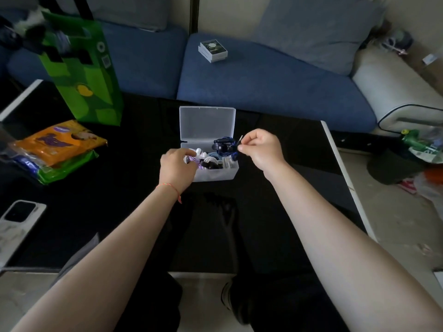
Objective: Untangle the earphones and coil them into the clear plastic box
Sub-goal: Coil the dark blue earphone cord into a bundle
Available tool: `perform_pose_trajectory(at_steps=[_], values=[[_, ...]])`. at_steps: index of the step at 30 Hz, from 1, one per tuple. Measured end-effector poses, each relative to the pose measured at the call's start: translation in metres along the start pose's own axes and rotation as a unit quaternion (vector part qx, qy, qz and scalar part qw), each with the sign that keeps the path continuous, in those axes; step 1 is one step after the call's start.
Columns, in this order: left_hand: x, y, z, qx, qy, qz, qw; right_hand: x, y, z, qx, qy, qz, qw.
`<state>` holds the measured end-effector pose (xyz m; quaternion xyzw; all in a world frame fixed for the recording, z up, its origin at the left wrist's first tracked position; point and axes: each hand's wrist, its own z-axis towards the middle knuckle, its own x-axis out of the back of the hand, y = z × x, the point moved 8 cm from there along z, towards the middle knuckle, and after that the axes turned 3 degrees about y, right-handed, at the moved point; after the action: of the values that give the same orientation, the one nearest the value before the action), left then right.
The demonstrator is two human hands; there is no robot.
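Observation:
A clear plastic box (217, 175) stands open on the black table, its lid (207, 123) tipped back. Inside lie several coiled earphones in white, purple, pale blue and black (211, 161). A dark blue coiled pair (224, 146) hangs just above the box's right end. My right hand (260, 149) pinches the jack end of that blue pair. At the box's left end, my left hand (177, 167) rests over the rim with its fingers curled among the white and purple earphones; what they hold is hidden.
A green bag (81, 68) stands at the table's back left, with orange and green packets (57, 149) in front of it. A phone (16, 219) lies at the left edge. A small box (212, 51) sits on the blue sofa behind.

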<state>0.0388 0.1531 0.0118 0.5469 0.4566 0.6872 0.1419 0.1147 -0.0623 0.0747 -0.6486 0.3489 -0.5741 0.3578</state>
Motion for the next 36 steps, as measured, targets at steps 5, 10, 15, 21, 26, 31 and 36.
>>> perform_pose_trajectory(at_steps=[5,10,15,21,26,31,36], values=[[-0.025,-0.023,0.014,0.068,-0.043,-0.005,0.997,-0.032,0.014,0.028,-0.006,-0.021,-0.008,1.0],[-0.033,-0.026,0.017,0.084,-0.057,-0.043,0.994,-0.046,0.034,0.038,-0.074,0.015,0.02,0.997],[-0.044,-0.015,0.009,0.046,-0.099,0.016,0.994,-0.054,0.057,0.037,-0.193,-0.064,-0.046,0.978],[-0.061,-0.003,-0.001,0.0,-0.138,0.072,0.988,-0.037,0.057,0.035,-0.102,-0.017,-0.234,0.967],[-0.067,-0.003,-0.002,0.002,-0.158,0.086,0.984,-0.044,0.034,0.025,0.016,-0.022,-0.443,0.896],[-0.069,0.0,-0.006,0.003,-0.148,0.083,0.985,-0.065,0.023,0.011,0.181,-0.018,-0.468,0.865],[-0.064,-0.002,-0.004,0.024,-0.124,0.001,0.992,-0.057,0.039,0.02,0.11,-0.065,-0.396,0.909]])
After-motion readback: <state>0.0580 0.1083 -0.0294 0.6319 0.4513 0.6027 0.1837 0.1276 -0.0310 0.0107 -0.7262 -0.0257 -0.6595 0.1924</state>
